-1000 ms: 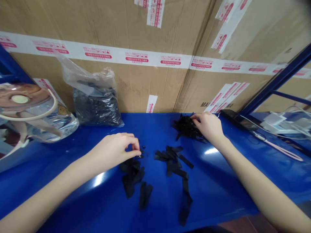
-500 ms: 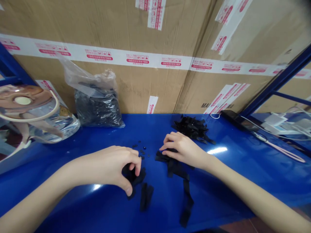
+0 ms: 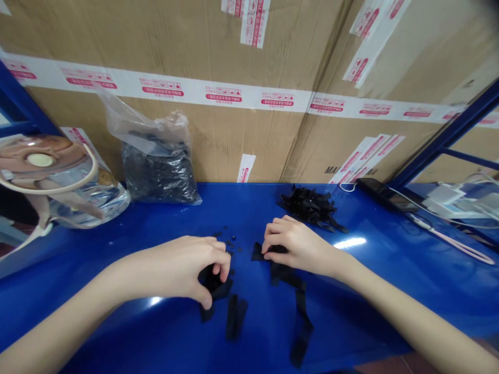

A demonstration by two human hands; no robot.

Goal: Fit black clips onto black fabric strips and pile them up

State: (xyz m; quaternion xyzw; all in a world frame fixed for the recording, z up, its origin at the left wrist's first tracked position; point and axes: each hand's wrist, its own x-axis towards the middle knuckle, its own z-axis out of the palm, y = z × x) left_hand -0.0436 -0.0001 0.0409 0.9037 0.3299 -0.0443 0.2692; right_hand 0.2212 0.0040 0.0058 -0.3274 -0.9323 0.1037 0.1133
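My left hand [image 3: 191,270] rests over a small heap of dark pieces [image 3: 212,283] on the blue tabletop [image 3: 163,332]. Its fingers are curled and its thumb stands apart from them, with the pieces showing in the gap. To the right, my right hand [image 3: 292,244] has thumb and fingers closed on a black fabric strip [image 3: 257,252], whose end sticks out at the fingertips. Other strips lie under that hand, and a long black strip [image 3: 301,322] trails toward the front edge. Two short black strips [image 3: 235,317] and several tiny black bits [image 3: 233,244] lie between the hands.
A larger pile of black strips [image 3: 310,205] lies behind my right hand. A clear plastic bag [image 3: 159,166] of black pieces leans on the cardboard boxes [image 3: 218,135] at the back. A transparent jug [image 3: 86,197] stands left; a phone [image 3: 384,195] and white cables [image 3: 452,208] lie right.
The strip end at my right fingertips has shifted and now points up and shows less. The pieces under my left hand have moved slightly. The whole view has drifted a little.
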